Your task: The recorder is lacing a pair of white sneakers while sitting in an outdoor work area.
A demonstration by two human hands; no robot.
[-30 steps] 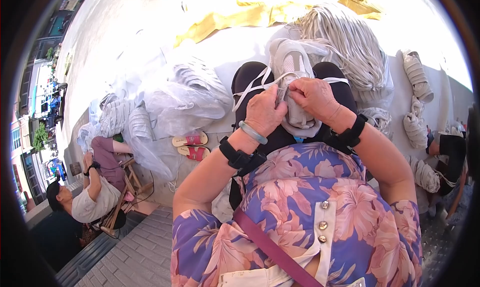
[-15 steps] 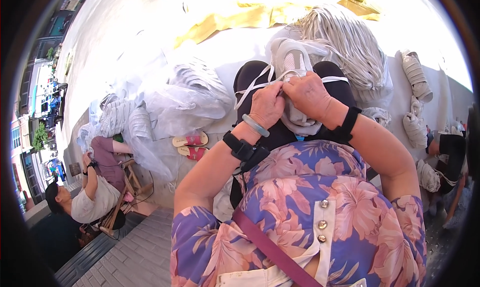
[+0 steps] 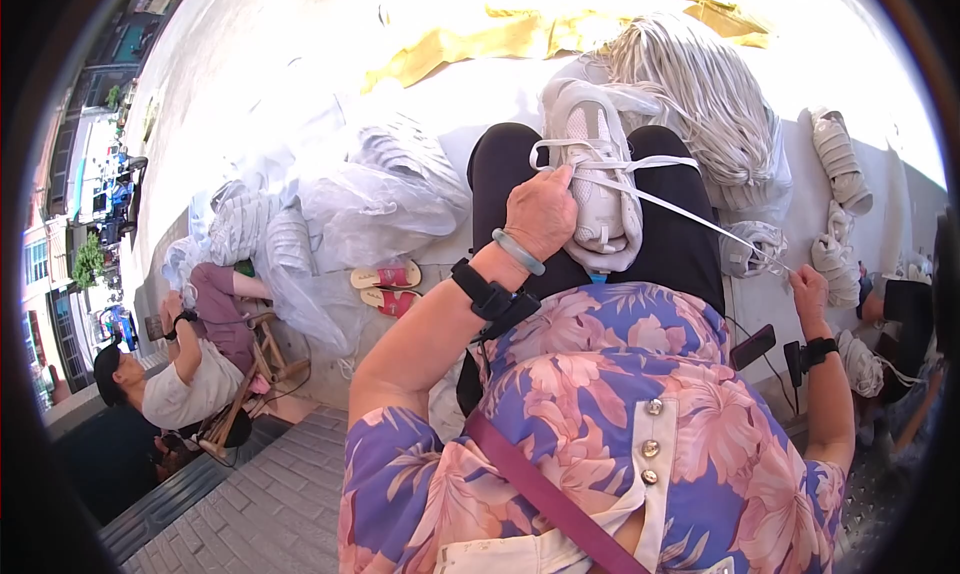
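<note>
Two bare hands are working at a pale, laced shoe (image 3: 607, 214), which is resting on our lap between dark-trousered thighs (image 3: 500, 164). Its long axis is running almost straight away from us, the far end pointing just short of 12 o'clock and the near end toward half past five; which end is the toe, we are not managing to tell.

Our left hand (image 3: 542, 214), at the shoe's 8 o'clock, is curling its fingers in against the edge near the lacing; whether they are gripping a lace or the shoe, we cannot tell. Our right hand (image 3: 811, 289) is standing well apart at 4 o'clock, its fingertips pinching a white lace (image 3: 690, 214) that is stretching straight back to the shoe. Another length of lace (image 3: 665, 161) is lying toward 3 o'clock across our right knee, and a loop is bulging out at 10 o'clock.

Beyond the shoe, a thick bundle of pale laces (image 3: 700, 94) is lying toward 1 o'clock and yellow sheeting (image 3: 470, 46) is spreading toward 11. Pink-strapped sandals (image 3: 387, 274) are sitting toward 8 o'clock, and farther out that way another person (image 3: 185, 404) is sitting.
</note>
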